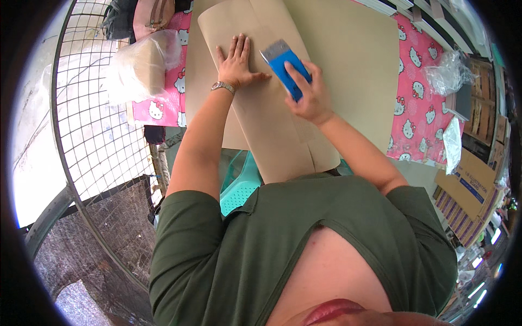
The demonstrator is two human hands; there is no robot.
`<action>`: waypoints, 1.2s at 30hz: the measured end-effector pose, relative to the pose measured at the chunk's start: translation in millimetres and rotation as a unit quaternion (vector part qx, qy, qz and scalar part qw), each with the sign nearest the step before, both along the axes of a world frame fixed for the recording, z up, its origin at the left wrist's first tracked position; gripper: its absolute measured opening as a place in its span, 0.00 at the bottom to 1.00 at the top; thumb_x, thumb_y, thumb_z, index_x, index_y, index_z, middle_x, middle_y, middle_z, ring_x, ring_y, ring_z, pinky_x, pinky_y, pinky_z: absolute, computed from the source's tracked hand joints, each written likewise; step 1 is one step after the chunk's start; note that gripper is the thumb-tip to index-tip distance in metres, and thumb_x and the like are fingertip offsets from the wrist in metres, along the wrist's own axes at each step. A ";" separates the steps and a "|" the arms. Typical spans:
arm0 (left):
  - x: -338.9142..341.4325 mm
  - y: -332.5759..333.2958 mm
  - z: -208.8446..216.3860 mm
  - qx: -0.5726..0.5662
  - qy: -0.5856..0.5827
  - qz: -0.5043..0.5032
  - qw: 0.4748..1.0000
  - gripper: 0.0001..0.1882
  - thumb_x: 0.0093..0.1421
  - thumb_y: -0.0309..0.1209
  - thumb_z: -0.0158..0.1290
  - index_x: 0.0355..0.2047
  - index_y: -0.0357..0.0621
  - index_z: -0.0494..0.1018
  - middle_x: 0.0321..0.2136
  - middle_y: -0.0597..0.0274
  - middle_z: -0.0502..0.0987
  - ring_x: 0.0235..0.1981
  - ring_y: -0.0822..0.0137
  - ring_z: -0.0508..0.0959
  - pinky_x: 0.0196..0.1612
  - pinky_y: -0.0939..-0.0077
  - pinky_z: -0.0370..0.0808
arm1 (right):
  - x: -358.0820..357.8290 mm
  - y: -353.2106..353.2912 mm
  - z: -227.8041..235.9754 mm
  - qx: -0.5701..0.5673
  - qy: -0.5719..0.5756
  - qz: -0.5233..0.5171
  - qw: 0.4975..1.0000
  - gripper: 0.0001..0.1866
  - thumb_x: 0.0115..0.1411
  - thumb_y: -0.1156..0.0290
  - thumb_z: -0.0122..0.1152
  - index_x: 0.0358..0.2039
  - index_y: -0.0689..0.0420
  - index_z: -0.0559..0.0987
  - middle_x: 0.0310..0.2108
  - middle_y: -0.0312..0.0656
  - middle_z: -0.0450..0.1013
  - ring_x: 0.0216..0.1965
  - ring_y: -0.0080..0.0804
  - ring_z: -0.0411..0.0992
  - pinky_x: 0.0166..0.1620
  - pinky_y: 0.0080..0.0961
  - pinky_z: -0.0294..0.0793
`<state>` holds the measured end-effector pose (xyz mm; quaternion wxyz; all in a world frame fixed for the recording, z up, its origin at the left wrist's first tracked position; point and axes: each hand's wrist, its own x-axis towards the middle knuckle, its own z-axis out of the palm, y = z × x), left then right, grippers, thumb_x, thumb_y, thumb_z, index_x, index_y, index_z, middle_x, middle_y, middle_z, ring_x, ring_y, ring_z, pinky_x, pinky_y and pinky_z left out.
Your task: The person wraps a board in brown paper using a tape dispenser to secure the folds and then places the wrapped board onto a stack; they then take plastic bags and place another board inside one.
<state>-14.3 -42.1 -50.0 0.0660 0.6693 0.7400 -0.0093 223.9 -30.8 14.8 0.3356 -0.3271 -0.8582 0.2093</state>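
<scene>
My left hand [237,64] lies flat on a long folded piece of brown kraft paper [285,117], fingers spread and nothing in its grasp. My right hand [314,93] is wrapped round a blue, flat, block-like tool [290,68] with a grey, metal-looking end. That tool is over the folded paper, just right of my left hand; whether it touches the paper I cannot tell. The folded piece runs at a slant from the far left toward my body, its near end overhanging the table edge. Beneath it spreads a large flat brown sheet [356,81].
A pink patterned cover [416,103] shows on the table at both sides. Plastic-wrapped goods [142,68] and a pink bag [153,16] stand at left, beside a wire grid [92,103]. A teal plastic stool [242,187] is below; cardboard boxes [468,182] sit at right.
</scene>
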 end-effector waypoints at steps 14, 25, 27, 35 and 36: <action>2.7 6.4 -18.9 0.053 0.040 0.029 0.997 0.32 0.65 0.48 0.30 0.67 0.52 0.45 0.68 0.68 0.44 0.69 0.69 0.43 0.67 0.43 0.35 | -136.0 140.5 -11.3 0.033 0.046 -0.033 0.998 0.35 0.42 0.64 0.66 0.54 0.55 0.68 0.51 0.54 0.60 0.49 0.50 0.68 0.48 0.37 0.73; 0.1 -2.7 -17.5 0.036 0.042 0.041 0.998 0.31 0.66 0.47 0.30 0.67 0.52 0.45 0.68 0.68 0.44 0.69 0.70 0.42 0.67 0.45 0.34 | 46.1 -51.7 -9.7 -0.043 0.052 0.038 0.997 0.38 0.40 0.70 0.65 0.57 0.43 0.70 0.52 0.48 0.62 0.46 0.48 0.69 0.44 0.38 0.76; 6.0 0.8 -14.3 0.030 0.039 0.038 0.998 0.31 0.66 0.47 0.30 0.67 0.52 0.44 0.68 0.68 0.43 0.69 0.70 0.42 0.67 0.46 0.35 | 84.0 -89.4 1.0 -0.064 0.033 0.055 0.996 0.38 0.39 0.70 0.66 0.56 0.43 0.71 0.52 0.48 0.62 0.47 0.48 0.70 0.42 0.37 0.77; 13.8 5.5 -7.7 -0.027 0.009 0.075 0.997 0.35 0.66 0.50 0.28 0.67 0.44 0.40 0.69 0.64 0.40 0.69 0.66 0.39 0.67 0.48 0.36 | 167.0 -110.1 31.9 -0.080 -0.080 0.079 0.990 0.38 0.39 0.67 0.69 0.56 0.42 0.71 0.54 0.47 0.62 0.46 0.47 0.71 0.44 0.38 0.76; 12.4 4.2 -5.6 -0.022 -0.014 0.107 0.994 0.36 0.66 0.50 0.29 0.67 0.43 0.38 0.69 0.60 0.39 0.69 0.63 0.39 0.67 0.48 0.37 | 179.0 -105.2 32.8 -0.051 -0.093 0.064 0.992 0.38 0.39 0.66 0.69 0.55 0.42 0.71 0.54 0.47 0.62 0.46 0.47 0.71 0.44 0.38 0.75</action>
